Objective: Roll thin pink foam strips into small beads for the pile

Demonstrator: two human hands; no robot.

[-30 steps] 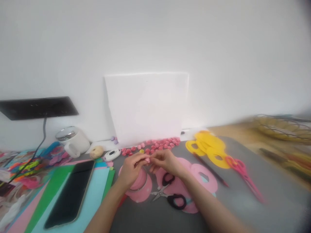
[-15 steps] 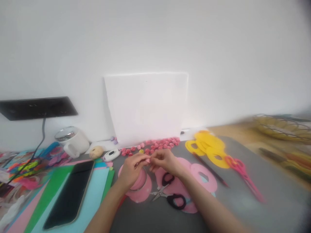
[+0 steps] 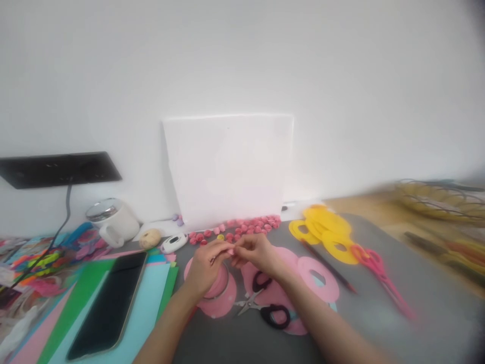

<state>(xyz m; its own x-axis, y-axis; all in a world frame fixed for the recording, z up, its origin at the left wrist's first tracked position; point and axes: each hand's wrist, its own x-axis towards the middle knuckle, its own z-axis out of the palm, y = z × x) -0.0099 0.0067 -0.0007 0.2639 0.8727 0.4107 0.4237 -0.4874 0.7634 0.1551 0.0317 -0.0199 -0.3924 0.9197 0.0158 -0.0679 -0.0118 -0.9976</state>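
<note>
My left hand (image 3: pixel 206 264) and my right hand (image 3: pixel 259 255) meet over the grey mat, fingers pinched together. Between their fingertips is a small piece of pink paper (image 3: pixel 230 251), mostly hidden. Just beyond lie several small rolled pink paper pieces (image 3: pixel 257 223) in a loose row. Pink paper discs (image 3: pixel 217 306) lie beneath my left hand, one with a dark ring-shaped edge on it. Below my right wrist, black-handled scissors (image 3: pixel 275 316) rest open on more pink paper rings (image 3: pixel 322 283).
On the left are a phone (image 3: pixel 109 303) on coloured paper sheets (image 3: pixel 151 288), a white mug (image 3: pixel 117 222) and a heap of craft bits. Yellow paper rings (image 3: pixel 333 230), a pencil (image 3: pixel 329 265) and pink scissors (image 3: pixel 382 275) lie right. A white board (image 3: pixel 229 169) leans on the wall.
Almost nothing differs. Both hands keep the same pinch on the pink paper, with only a very slight shift of the fingers.
</note>
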